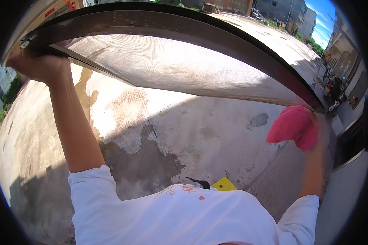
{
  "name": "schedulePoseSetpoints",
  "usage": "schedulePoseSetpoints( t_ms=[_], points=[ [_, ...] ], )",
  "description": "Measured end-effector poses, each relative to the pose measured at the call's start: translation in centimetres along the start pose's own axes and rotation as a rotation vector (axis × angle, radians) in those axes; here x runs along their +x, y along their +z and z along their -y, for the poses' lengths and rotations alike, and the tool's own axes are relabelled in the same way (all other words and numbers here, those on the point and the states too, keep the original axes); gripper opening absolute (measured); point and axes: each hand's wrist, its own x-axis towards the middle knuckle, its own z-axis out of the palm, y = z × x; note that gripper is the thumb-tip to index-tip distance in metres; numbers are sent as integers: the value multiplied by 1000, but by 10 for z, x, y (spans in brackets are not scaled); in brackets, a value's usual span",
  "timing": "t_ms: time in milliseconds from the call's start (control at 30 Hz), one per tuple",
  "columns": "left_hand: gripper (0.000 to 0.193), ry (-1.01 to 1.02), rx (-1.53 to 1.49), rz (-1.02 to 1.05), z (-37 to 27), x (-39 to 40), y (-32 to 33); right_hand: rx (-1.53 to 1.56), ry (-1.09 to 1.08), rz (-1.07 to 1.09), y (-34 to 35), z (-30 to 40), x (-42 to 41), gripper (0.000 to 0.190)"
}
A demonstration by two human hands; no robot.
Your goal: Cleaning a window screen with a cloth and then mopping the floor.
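A framed mesh window screen (184, 67) spans the upper view, its dark frame edge (178, 23) bowed by the lens. My left hand (46, 65) grips the frame's left end from below, the thumb sticking out to the left. Most of those fingers are hidden behind the frame. At the right end, my right hand (315, 122) holds a bunched pink cloth (291, 127) against the frame's lower corner. The cloth covers much of this hand, and the right forearm is blurred.
Concrete ground (208, 131) lies beneath, part sunlit and part shaded, with a wet patch (141, 165). A yellow object (224, 184) shows just past my shirt. Vehicles (332, 84) stand along the building at right.
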Motion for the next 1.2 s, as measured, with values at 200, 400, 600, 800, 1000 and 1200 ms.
schedulePoseSetpoints(
  t_ms=[200,400,600,800,1000,1200],
  points=[
    [24,-329,213,20,179,17,-18,395,116,-106,19,-83,163,20],
    [21,-600,-65,-114,371,-76,-3,256,79,-145,-22,-173,307,25],
    [23,-668,63,-176,572,-134,27,199,53,-203,-58,-248,492,27],
    [28,-642,-40,-36,735,-161,15,66,-382,-163,-83,-342,631,29],
    [13,-967,-8,-361,932,-225,-55,-114,-151,-299,-55,-477,737,42],
    [9,-1057,-139,-240,1091,-262,-83,-37,-208,-386,-32,-547,798,31]
  ],
)
